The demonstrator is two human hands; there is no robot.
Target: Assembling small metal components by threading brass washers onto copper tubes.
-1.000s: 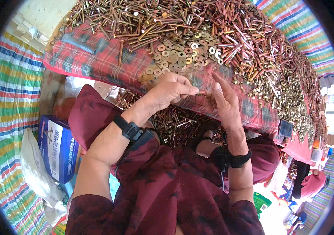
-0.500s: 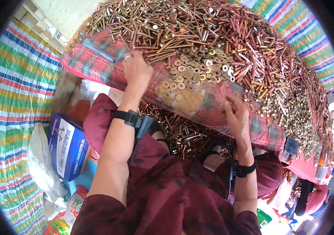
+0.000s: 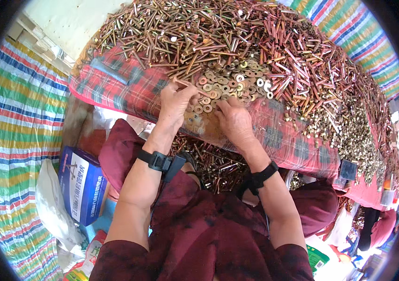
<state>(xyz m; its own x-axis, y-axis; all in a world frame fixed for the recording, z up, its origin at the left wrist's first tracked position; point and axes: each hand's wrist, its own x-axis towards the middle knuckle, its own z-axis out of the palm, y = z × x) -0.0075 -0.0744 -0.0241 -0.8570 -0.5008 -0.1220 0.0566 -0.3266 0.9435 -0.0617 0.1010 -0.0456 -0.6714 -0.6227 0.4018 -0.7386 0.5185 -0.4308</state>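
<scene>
My left hand (image 3: 176, 104) is closed on a copper-coloured bolt (image 3: 184, 83), which points toward the washers. Beside it, my right hand (image 3: 237, 122) has its fingers bent together at the near edge of the flat washers (image 3: 210, 88). Whether a washer is between those fingertips is hidden. Both hands are over a red plaid cloth (image 3: 274, 126), at a worn brown patch (image 3: 205, 125). Behind the washers spreads a large heap of long bolts (image 3: 194, 37). Reddish metal sleeves (image 3: 295, 75) lie to the right of them.
Small brass-coloured nuts (image 3: 349, 140) are heaped at the right. A blue strip (image 3: 108, 70) lies on the cloth at left. Below the edge, more metal pieces (image 3: 218, 164) lie between my legs. A blue-and-white box (image 3: 81, 185) stands left, beside a white sack (image 3: 52, 206).
My right hand has moved left from the bare cloth to the washers. My left hand has come right and nearer, away from the bolt heap, with a bolt in its fingers.
</scene>
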